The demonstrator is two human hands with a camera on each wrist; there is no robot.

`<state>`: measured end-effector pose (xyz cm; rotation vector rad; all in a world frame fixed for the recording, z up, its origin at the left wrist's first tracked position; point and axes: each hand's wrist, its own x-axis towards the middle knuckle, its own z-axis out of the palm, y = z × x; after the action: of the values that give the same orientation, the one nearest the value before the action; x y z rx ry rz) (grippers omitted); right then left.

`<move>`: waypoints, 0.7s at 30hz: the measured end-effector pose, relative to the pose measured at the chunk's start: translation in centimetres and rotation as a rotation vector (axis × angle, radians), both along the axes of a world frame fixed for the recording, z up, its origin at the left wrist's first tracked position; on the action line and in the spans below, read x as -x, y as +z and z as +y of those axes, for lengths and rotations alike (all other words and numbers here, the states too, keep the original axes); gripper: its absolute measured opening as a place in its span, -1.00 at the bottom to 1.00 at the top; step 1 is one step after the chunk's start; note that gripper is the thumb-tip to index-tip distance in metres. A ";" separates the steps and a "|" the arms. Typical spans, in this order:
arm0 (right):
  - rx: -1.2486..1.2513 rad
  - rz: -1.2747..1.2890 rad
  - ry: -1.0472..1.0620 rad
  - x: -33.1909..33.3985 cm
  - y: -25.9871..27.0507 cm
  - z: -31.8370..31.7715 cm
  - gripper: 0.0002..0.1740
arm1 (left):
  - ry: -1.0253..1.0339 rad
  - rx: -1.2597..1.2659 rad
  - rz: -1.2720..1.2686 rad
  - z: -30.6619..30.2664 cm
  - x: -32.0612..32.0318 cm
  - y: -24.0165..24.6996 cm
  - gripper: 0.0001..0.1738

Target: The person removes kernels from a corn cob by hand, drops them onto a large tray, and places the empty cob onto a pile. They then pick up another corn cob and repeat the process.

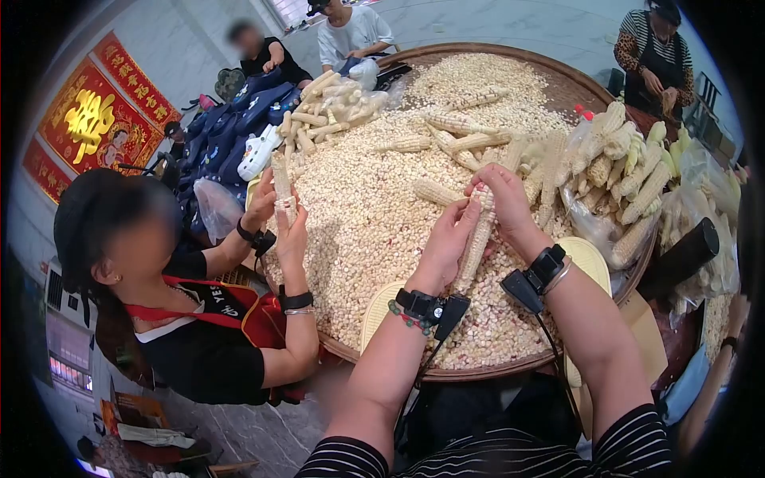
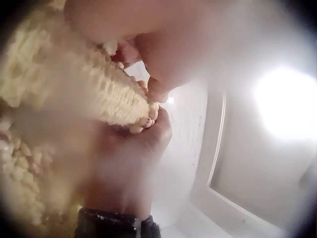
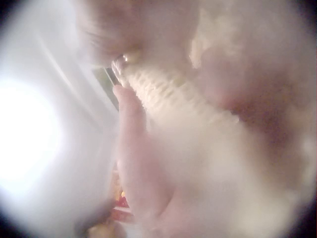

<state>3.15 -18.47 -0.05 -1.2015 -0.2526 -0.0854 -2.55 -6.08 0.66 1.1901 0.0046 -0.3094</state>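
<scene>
A person holds one pale corn cob [image 1: 476, 243] in both hands above the near edge of a wide round woven tray [image 1: 558, 68], over a deep layer of loose kernels [image 1: 366, 207]. The left hand [image 1: 446, 239] wraps the lower half of the cob, and the right hand [image 1: 504, 199] curls round its upper end, so each grip is clenched on it. The cob stands nearly upright, tilted slightly away. It looks light, stiff and dry. Its bumpy rows should give good friction, but kernels probably break loose under pressure, so a hold across the full girth or on the ends seems safer than a fingertip pinch. The head view alone shows the setting: a pile of whole cobs [image 1: 621, 175] at the tray's right edge, and another person [image 1: 199, 319] at its left edge holding a second cob [image 1: 280, 187]. The left wrist view is blurred but shows what the head view hides: the cob's tip resting in the cupped left palm, with the right hand's fingers pressing on the rows just above. The right wrist view, more blurred, shows only the kernel rows beside one finger [image 3: 131, 148].
</scene>
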 end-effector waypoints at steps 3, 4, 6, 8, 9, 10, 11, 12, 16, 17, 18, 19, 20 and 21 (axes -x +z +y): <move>0.001 0.010 0.018 -0.3 0.0 0.0 -0.76 | -0.062 -0.099 -0.023 0.2 -0.1 0.0 -0.57; 0.020 -0.016 0.021 -0.2 0.0 0.0 -0.75 | -0.114 -0.163 -0.012 0.3 0.0 0.0 -0.57; 0.045 -0.033 0.025 0.1 0.2 -0.1 -0.75 | -0.118 -0.147 -0.013 0.4 0.0 0.1 -0.57; -0.004 0.017 0.052 0.6 0.8 0.0 -0.75 | -0.122 -0.131 -0.010 0.2 0.3 -0.3 -0.57; -0.007 0.008 0.052 0.4 0.7 -0.1 -0.75 | -0.117 -0.144 -0.020 0.1 0.2 -0.4 -0.57; 0.011 -0.020 0.046 0.1 0.4 -0.1 -0.75 | -0.108 -0.162 -0.034 0.2 0.0 -0.2 -0.56; 0.028 -0.046 0.040 0.0 0.2 0.0 -0.76 | -0.102 -0.170 -0.045 0.3 -0.1 -0.1 -0.56; 0.022 -0.050 0.045 0.2 0.1 0.2 -0.76 | -0.092 -0.168 -0.021 0.3 0.0 0.1 -0.57; -0.024 0.018 0.064 0.3 0.5 0.1 -0.77 | -0.074 -0.142 -0.004 0.2 0.2 0.0 -0.60; -0.038 0.050 0.073 0.4 0.5 0.1 -0.77 | -0.064 -0.130 -0.007 0.2 0.2 -0.1 -0.61; -0.070 0.067 0.077 0.3 0.5 0.1 -0.77 | -0.064 -0.107 -0.001 0.1 0.1 -0.1 -0.63; -0.071 0.058 0.080 0.1 0.4 0.2 -0.77 | -0.061 -0.108 -0.010 0.2 0.1 -0.1 -0.63; -0.070 0.047 0.076 0.0 0.2 0.1 -0.77 | -0.064 -0.101 -0.003 0.2 0.1 -0.2 -0.64; -0.068 0.038 0.072 0.0 0.3 0.1 -0.77 | -0.068 -0.093 0.005 0.2 0.1 -0.2 -0.65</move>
<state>3.15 -18.36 0.21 -1.1242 -0.2569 -0.0086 -2.68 -5.92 0.46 1.2835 -0.0173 -0.3758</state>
